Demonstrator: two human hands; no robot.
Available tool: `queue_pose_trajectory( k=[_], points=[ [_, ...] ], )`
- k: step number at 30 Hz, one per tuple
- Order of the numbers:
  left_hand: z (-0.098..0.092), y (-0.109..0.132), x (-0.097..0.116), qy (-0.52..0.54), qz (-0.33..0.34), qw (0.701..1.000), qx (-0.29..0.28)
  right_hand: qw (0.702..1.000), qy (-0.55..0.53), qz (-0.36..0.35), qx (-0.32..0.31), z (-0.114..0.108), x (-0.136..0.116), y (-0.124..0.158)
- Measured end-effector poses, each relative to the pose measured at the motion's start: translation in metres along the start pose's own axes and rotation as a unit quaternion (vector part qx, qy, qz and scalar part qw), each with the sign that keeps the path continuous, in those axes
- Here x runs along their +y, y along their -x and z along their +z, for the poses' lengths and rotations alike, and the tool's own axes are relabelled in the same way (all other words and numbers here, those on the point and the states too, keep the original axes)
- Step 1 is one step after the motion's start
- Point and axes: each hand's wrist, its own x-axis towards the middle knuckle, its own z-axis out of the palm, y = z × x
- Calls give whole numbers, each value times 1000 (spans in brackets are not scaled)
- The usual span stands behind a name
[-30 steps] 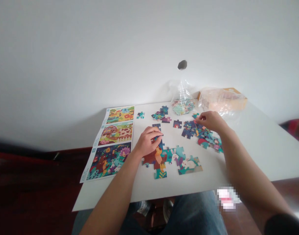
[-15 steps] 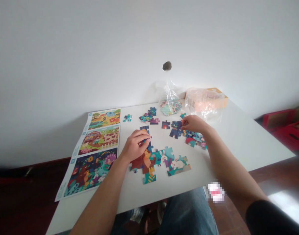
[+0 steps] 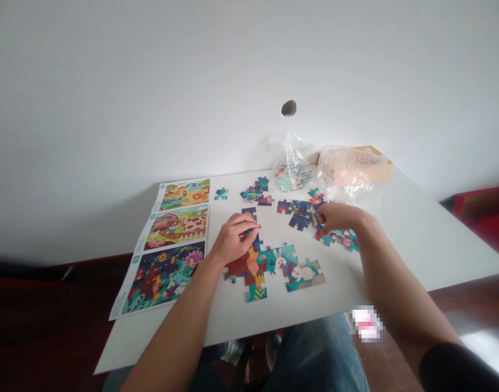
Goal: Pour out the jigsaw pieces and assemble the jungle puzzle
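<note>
My left hand [image 3: 238, 237] is closed, thumb against fingers, over the top of a partly joined puzzle [image 3: 255, 264] with a brown animal; a small dark bit shows at its fingertips. My right hand [image 3: 334, 216] is closed, its fingertips down at a heap of loose puzzle pieces [image 3: 300, 220] to the right; what it pinches, if anything, is hidden. Joined pieces with white rabbits [image 3: 304, 272] lie at the right end of the puzzle. More loose pieces [image 3: 255, 190] sit behind it, with a single piece [image 3: 221, 194] farther left.
A sheet with three printed pictures [image 3: 179, 228] lies on the left of the white table [image 3: 241, 321]. Along the wall stand a clear bag of pieces [image 3: 293, 177] and a yellow box [image 3: 386, 169] partly under a clear plastic bag [image 3: 347, 169].
The view has shifted, so the table appears farther right. My right hand has moved rightward over the loose pieces, uncovering some of them. My left hand stays at the puzzle's top.
</note>
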Motion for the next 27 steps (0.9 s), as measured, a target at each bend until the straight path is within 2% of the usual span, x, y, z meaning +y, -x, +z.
queue_pose_trajectory(
  k=[4, 7, 10, 13, 16, 21, 23, 25, 27],
  points=[
    [0, 0, 1, 0, -1, 1000, -2, 999, 6, -23, 45, 8, -28, -7],
    [-1, 0, 1, -1, -3, 1000, -1, 995, -8, -46, 93, 10, -37, -10],
    [-2, 1, 1, -1, -2, 1000, 4, 985, -32, -42, 163, 5, -24, -12],
    [-2, 1, 0, 0, -1, 1000, 6, 972, -51, 19, 230, 0, 2, -13],
    [-1, 0, 0, 4, 1, 1000, 5, 972, -58, 49, 222, 1, 16, -17],
    [-1, -1, 0, 4, 5, 1000, 1, 977, -47, -17, 207, 10, -4, -29],
    [-2, -1, 0, 0, 5, 1000, 2, 974, -50, -27, 219, 10, -8, -29],
    [-2, -1, 0, -4, 3, 1000, 3, 966, -62, 0, 249, 7, -1, -26],
    [-3, 0, 0, -7, 1, 1000, 2, 958, -71, 59, 271, 4, 12, -22]
  ],
)
